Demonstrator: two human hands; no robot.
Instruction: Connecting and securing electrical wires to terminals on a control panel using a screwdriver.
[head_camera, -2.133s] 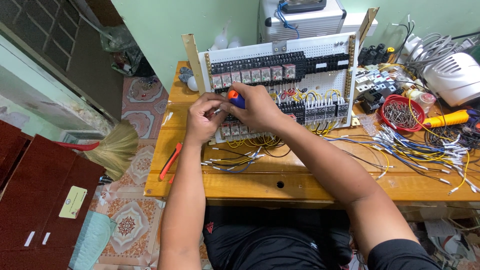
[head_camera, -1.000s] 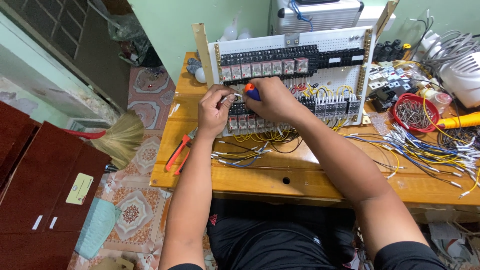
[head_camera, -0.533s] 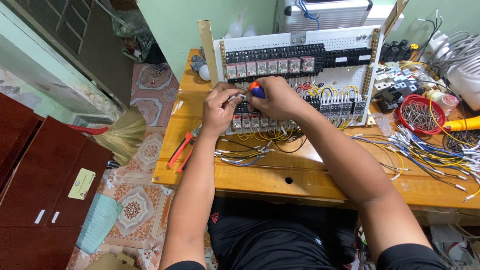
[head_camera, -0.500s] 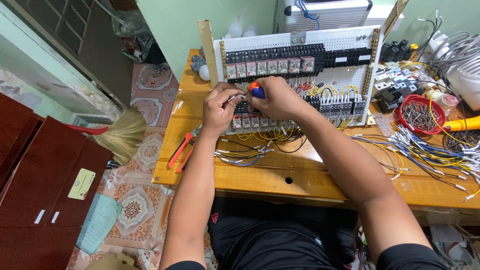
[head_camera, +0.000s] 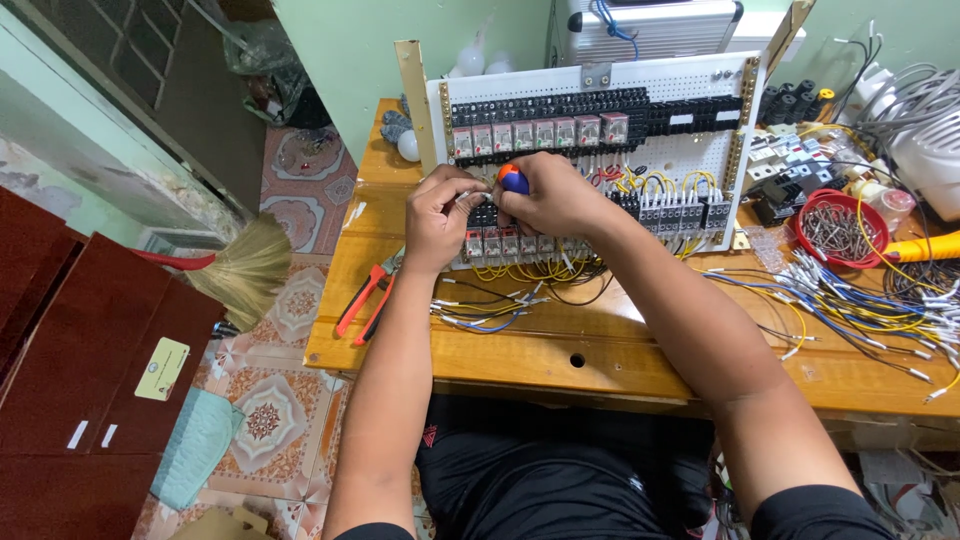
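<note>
Green wall (head_camera: 400, 30), patterned floor tiles (head_camera: 270, 420), wooden table (head_camera: 620, 360)

I see my right hand (head_camera: 555, 195) closed around a screwdriver with an orange-and-blue handle (head_camera: 513, 180), held against the white perforated control panel (head_camera: 600, 150) that leans upright on the wooden surface (head_camera: 560, 345). My left hand (head_camera: 438, 215) pinches a thin wire just beside the screwdriver, at the row of relays. Loose yellow, blue and black wires (head_camera: 500, 305) trail below the panel. Red-handled pliers (head_camera: 362, 300) lie near the surface's left edge. A red bowl of screws (head_camera: 835, 228) sits to the right, with a straw broom (head_camera: 235, 270) on the floor.
</note>
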